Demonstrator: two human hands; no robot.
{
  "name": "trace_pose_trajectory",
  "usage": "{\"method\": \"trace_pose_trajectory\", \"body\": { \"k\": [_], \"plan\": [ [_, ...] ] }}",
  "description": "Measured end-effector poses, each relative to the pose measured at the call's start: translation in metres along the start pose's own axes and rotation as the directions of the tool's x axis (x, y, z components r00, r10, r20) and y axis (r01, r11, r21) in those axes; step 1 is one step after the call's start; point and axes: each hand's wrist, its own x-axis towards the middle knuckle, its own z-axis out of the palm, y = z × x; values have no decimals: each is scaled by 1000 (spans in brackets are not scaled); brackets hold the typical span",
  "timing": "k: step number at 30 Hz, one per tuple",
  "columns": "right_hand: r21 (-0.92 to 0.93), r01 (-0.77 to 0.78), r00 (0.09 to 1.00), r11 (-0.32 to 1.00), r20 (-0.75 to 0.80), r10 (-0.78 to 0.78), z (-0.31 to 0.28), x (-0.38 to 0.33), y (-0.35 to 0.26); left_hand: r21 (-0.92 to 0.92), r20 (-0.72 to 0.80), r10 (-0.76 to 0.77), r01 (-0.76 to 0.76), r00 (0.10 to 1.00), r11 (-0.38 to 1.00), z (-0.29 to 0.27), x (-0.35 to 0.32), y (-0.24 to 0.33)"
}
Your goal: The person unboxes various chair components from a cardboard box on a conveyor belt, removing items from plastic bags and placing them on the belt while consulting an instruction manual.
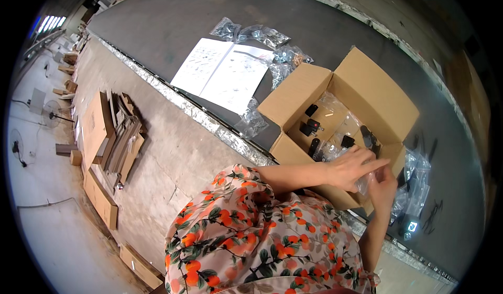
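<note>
Close together, my left hand (347,167) and right hand (383,185) hold 1 clear bag (362,184) between them, over the near side of the carton (374,90).

Dark conveyor belt (173,19), open booklet (220,71), clear plastic bags (264,35), open cardboard box (299,91)

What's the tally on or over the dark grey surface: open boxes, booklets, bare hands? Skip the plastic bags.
Open brown cardboard box: 1
Open white paper booklet: 1
Bare hands, left hand and right hand: 2
Total: 4
</note>
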Motion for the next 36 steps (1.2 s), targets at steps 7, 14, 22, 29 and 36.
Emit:
{"method": "trace_pose_trajectory", "body": {
  "k": [7,14,22,29,36],
  "plan": [
    [-64,24,999,998,-28,-26,-2,2,4,3,19,-12,12,1000,1000,-1,-2,2],
    [248,-184,983,951,67,173,-19,-4,0,-60,-29,-141,140,990,988,10,9,-17],
    [-26,-130,871,991,-480,102,-88,-14,84,-224,-83,-430,404,899,887,5,9,-41],
    [-368,-672,636,642,-731,246,-208,-107,211,-73,72,-414,419,907,905,13,31,-27],
    [-538,-458,834,708,-535,133,-195,-101,237,-93,48,-349,352,936,931,12,17,-43]
  ]
}}
